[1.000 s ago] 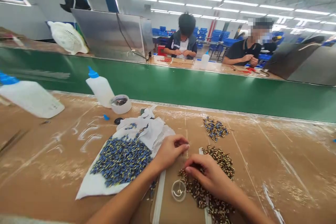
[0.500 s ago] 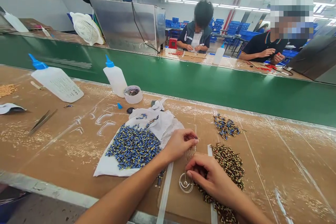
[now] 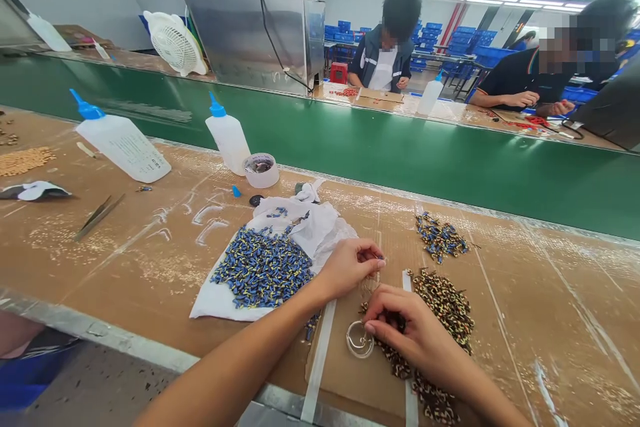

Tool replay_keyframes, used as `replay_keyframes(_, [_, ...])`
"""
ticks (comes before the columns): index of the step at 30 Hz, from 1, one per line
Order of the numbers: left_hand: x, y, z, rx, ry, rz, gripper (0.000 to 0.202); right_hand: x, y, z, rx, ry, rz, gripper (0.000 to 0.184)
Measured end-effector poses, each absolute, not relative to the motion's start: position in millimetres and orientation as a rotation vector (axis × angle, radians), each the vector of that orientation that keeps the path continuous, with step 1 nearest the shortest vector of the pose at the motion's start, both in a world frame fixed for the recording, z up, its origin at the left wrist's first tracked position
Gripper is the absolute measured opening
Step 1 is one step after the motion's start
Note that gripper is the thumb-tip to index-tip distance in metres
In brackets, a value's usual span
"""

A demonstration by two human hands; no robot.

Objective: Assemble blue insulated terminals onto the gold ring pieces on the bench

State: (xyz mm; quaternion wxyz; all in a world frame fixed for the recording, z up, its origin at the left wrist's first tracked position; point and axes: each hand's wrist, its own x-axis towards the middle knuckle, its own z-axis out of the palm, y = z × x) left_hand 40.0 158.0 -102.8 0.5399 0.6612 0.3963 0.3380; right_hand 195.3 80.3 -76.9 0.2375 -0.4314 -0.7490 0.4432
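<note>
My left hand (image 3: 353, 268) is closed in a pinch over the cardboard, with a tiny bluish part (image 3: 381, 258) just showing at its fingertips. Closer to me, my right hand (image 3: 407, 323) pinches a thin stick-like tool, mostly hidden by the fingers, beside a small round clear dish (image 3: 359, 339). Left of my hands, a heap of small blue and yellow parts (image 3: 263, 267) lies on white paper (image 3: 213, 303). A pile of small dark and gold parts (image 3: 445, 307) spreads around and beyond my right hand. A smaller heap of blue and dark parts (image 3: 440, 237) sits farther back.
Two white bottles with blue nozzles, one tilted (image 3: 125, 147) and one farther right (image 3: 227, 140), stand near a tape roll (image 3: 261, 178). Tweezers (image 3: 99, 217) lie at left. A green belt (image 3: 350, 143) runs across; two people work behind it.
The view has shifted, moving the table items slightly right and up. Both hands keep their pinches; the right fingertips and stick have shifted slightly at the dish.
</note>
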Motion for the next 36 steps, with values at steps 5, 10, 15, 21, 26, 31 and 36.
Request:
replay_keyframes(5, [39.8,158.3,-103.6,1.576,0.934,0.799,0.007,196.6,79.2,-76.6,-1.071,-2.097,1.219,0.012])
replay_keyframes(10, [39.9,159.1,-106.5,1.581,0.949,0.788,0.008,192.3,77.8,-77.2,-1.051,-2.052,1.221,0.014])
replay_keyframes(15, [39.3,159.2,-106.8,1.580,0.946,0.788,0.010,194.9,78.6,-76.4,-1.082,-1.947,1.238,0.017])
replay_keyframes(21, [42.8,156.4,-101.6,1.664,0.985,0.777,0.009,217.1,86.7,-70.0,-1.216,-1.742,1.198,0.021])
replay_keyframes(26, [46.0,154.6,-102.1,1.690,0.971,0.700,0.009,229.9,96.4,-71.6,-1.335,-1.527,0.832,0.018])
replay_keyframes(31, [47.2,152.1,-103.8,1.692,0.912,0.676,0.009,228.8,102.3,-78.6,-1.415,-1.536,0.661,0.017])
replay_keyframes(36, [47.5,151.3,-104.9,1.693,0.885,0.678,0.007,227.1,104.8,-80.2,-1.440,-1.583,0.635,0.018])
